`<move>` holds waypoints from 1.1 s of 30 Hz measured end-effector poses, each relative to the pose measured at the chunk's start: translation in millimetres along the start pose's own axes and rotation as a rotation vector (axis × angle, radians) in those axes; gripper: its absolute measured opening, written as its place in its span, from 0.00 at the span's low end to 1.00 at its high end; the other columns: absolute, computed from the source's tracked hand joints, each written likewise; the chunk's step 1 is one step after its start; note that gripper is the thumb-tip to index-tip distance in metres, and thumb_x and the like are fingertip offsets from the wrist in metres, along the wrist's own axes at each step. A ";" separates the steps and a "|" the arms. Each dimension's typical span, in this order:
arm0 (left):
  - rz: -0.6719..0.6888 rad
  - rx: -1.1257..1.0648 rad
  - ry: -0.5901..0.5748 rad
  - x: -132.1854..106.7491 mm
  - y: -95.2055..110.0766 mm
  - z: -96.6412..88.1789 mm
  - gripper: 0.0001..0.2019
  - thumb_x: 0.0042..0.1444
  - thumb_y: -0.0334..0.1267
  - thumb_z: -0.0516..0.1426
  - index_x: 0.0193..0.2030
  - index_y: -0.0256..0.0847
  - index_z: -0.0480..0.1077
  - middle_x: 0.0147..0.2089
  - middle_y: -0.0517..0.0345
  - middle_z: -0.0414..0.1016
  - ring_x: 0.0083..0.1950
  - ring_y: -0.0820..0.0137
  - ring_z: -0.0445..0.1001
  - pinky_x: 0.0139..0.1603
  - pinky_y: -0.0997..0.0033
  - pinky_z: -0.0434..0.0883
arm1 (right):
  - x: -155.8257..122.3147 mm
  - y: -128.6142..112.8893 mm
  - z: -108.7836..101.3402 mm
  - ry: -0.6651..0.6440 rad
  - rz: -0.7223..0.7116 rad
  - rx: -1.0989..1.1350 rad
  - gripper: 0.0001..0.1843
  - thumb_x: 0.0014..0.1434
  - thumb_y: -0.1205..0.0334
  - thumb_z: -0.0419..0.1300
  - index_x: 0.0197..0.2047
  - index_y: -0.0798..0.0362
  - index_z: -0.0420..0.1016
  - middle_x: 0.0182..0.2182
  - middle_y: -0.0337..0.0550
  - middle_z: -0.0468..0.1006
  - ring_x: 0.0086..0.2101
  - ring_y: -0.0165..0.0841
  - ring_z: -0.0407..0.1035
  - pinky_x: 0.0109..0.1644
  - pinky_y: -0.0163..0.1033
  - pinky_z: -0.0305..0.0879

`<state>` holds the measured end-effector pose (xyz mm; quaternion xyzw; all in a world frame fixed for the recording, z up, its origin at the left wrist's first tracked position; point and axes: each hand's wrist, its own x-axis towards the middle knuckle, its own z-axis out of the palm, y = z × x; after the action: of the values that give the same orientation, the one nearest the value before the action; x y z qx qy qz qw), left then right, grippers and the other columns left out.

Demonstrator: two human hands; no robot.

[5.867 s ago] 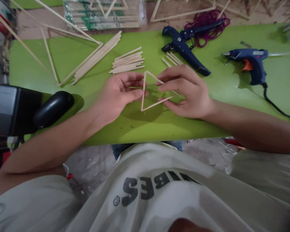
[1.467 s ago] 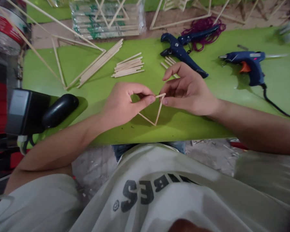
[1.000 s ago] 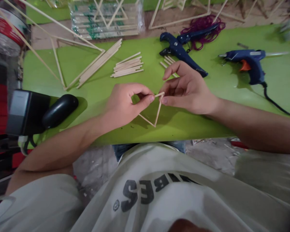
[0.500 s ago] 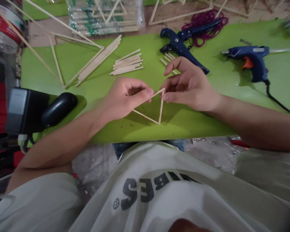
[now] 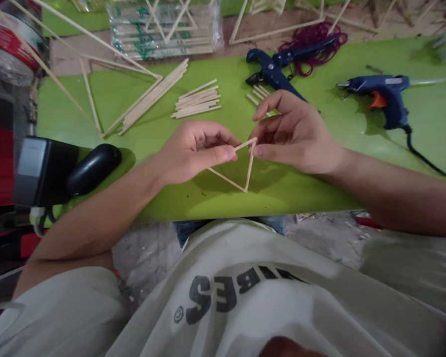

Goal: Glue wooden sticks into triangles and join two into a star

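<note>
A small triangle of thin wooden sticks point(image 5: 250, 167) is held just above the green tabletop. My left hand point(image 5: 196, 151) pinches its upper stick between thumb and fingers and covers the left corner. At the upper right corner, the thumb and index finger of my right hand point(image 5: 293, 134) close on the joint where two sticks meet. Beyond my hands lies a pile of short cut sticks point(image 5: 197, 100). A few more short sticks point(image 5: 259, 93) are partly hidden behind my right hand, beside a dark blue cutter point(image 5: 271, 69).
A blue glue gun point(image 5: 384, 91) with a cord lies at right. Longer sticks point(image 5: 154, 96) and a large stick frame point(image 5: 92, 101) are at left, near a black mouse point(image 5: 94, 169) and a black box point(image 5: 44, 171). Behind are wrapped sticks point(image 5: 163, 37) and purple string point(image 5: 312, 57).
My left hand's grip on the upper stick has shifted slightly. Both hands still hold the triangle in almost the same place, and the view has moved a little.
</note>
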<state>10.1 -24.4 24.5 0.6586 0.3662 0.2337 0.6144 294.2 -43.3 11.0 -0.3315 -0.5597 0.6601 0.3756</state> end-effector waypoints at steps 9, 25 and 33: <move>0.094 0.108 0.070 9.3 6.5 16.2 0.19 0.59 0.55 0.82 0.42 0.42 0.89 0.42 0.52 0.89 0.44 0.59 0.87 0.52 0.56 0.86 | -6.2 1.0 15.3 0.076 -0.095 -0.129 0.34 0.56 0.58 0.91 0.54 0.38 0.75 0.35 0.32 0.87 0.36 0.37 0.81 0.43 0.46 0.80; 0.053 0.081 -0.015 7.3 4.1 15.9 0.11 0.61 0.45 0.77 0.43 0.41 0.89 0.40 0.53 0.91 0.40 0.67 0.86 0.46 0.66 0.83 | -5.7 -7.2 8.6 0.146 -0.265 -0.138 0.23 0.60 0.58 0.88 0.52 0.45 0.84 0.39 0.39 0.88 0.38 0.35 0.84 0.41 0.41 0.81; 0.050 0.108 -0.017 7.2 11.7 15.1 0.11 0.60 0.45 0.76 0.40 0.40 0.88 0.39 0.54 0.90 0.39 0.66 0.86 0.44 0.66 0.84 | 5.1 -21.6 -31.8 0.416 -0.397 -0.141 0.27 0.56 0.48 0.91 0.48 0.44 0.83 0.41 0.41 0.89 0.38 0.38 0.83 0.38 0.43 0.79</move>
<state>28.3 -28.3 32.9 0.7017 0.3566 0.2231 0.5750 321.6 -21.4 27.3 -0.3691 -0.5689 0.4512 0.5802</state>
